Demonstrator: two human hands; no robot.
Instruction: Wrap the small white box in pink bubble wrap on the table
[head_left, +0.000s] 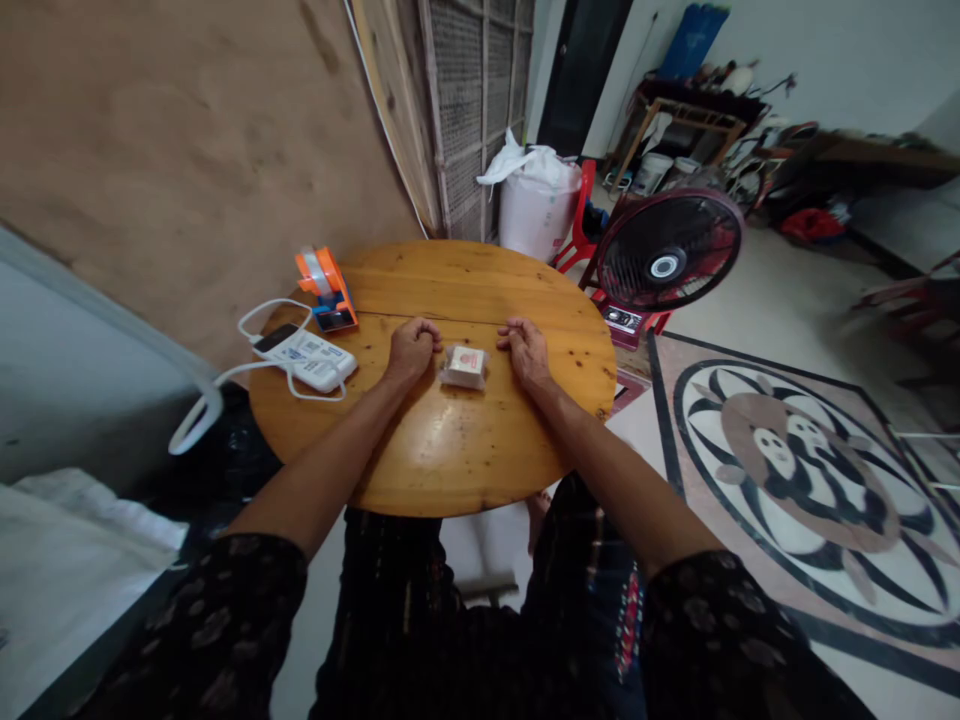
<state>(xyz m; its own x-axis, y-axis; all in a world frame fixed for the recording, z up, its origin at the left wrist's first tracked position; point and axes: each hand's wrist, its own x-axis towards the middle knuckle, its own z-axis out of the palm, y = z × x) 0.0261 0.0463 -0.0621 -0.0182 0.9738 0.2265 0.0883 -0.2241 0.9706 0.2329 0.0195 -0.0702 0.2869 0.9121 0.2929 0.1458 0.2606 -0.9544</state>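
Observation:
A small pale box with red print (pixel 467 364), in clear plastic wrapping, lies on the round wooden table (pixel 442 460) between my two hands. Just left of it my left hand (pixel 412 350) rests on the tabletop, fingers curled into a loose fist. My right hand (pixel 525 352) lies to the right of the box, a little apart from it, with its fingers curled in as well. Neither hand touches the box, and no object shows in either one.
At the table's left are a white power strip (pixel 319 360) with its cable and an orange tape dispenser (pixel 330 290). A fan (pixel 667 262) stands beyond the right edge. Behind the table are a white sack (pixel 538 205) and a red chair (pixel 579 225).

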